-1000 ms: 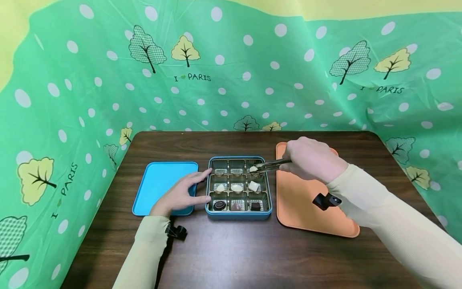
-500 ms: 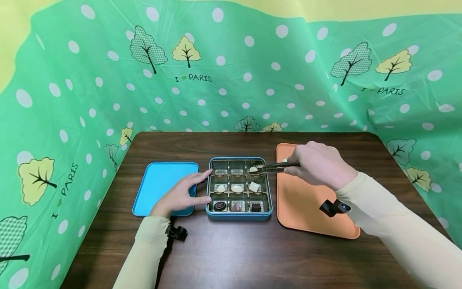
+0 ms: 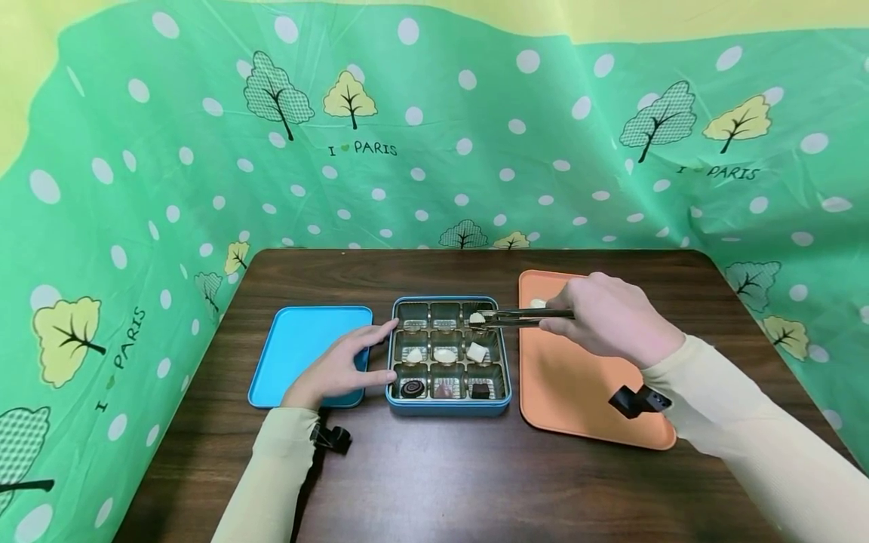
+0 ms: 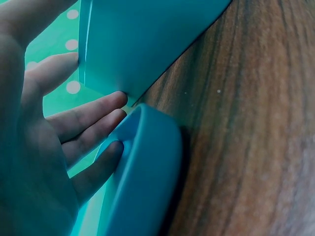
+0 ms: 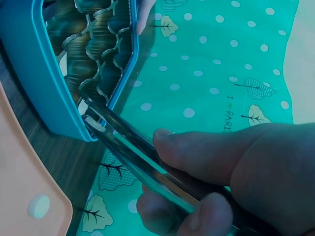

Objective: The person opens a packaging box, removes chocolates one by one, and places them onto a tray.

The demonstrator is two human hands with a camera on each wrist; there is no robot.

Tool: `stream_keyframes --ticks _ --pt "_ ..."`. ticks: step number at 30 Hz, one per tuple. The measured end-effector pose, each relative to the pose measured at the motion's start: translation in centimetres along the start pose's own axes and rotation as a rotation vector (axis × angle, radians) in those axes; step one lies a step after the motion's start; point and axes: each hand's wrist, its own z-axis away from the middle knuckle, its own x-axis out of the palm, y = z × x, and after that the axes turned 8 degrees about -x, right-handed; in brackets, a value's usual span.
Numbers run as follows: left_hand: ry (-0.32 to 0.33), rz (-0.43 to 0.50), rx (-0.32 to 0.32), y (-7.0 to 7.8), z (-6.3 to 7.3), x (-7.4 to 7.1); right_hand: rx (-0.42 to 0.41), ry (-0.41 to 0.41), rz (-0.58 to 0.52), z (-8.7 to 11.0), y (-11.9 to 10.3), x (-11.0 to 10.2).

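A blue tin [image 3: 448, 409] with a gold divided insert stands mid-table. My left hand [image 3: 339, 366] touches its left side with straight, spread fingers and thumb; in the left wrist view some fingers also hang over the blue lid [image 4: 152, 167]. My right hand [image 3: 604, 313] holds metal tongs [image 3: 529, 312] between thumb and fingers. Their tips reach into the far right compartment, at a small white chocolate [image 3: 477, 319]; whether they squeeze it I cannot tell. White pieces, among them a cube [image 3: 477, 352], fill the middle row. Dark chocolates, including a swirl [image 3: 413, 388], lie in the near row.
The blue lid lies left of the tin, partly under my left hand. To the right is an orange tray [image 3: 570, 400] with a white piece [image 3: 538, 303] near its far edge, below my right hand. A green patterned cloth [image 3: 434, 151] hangs behind the table [image 3: 434, 483].
My right hand has moved a little right and nearer, and the tongs' arms now show apart. The white piece on the tray has come into view. My left hand stays put.
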Motion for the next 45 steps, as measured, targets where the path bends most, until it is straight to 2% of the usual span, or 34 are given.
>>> stream_keyframes --ticks 8,15,28,40,45 --pt "-0.004 -0.005 -0.028 -0.1 0.0 0.1 -0.015 0.03 -0.017 0.5 0.0 -0.2" --pt "0.002 -0.004 -0.003 -0.1 0.0 0.0 -0.011 0.043 -0.015 1.0 -0.1 -0.9" --pt "-0.004 0.006 -0.008 0.1 0.0 0.0 0.028 0.087 -0.04 2.7 0.4 -2.6" --pt "0.005 -0.021 -0.015 0.3 0.0 -0.1 0.106 0.127 -0.028 4.6 2.4 -3.6" --pt "0.003 -0.017 -0.013 0.4 0.0 -0.1 0.162 0.113 -0.043 5.6 3.9 -3.6"
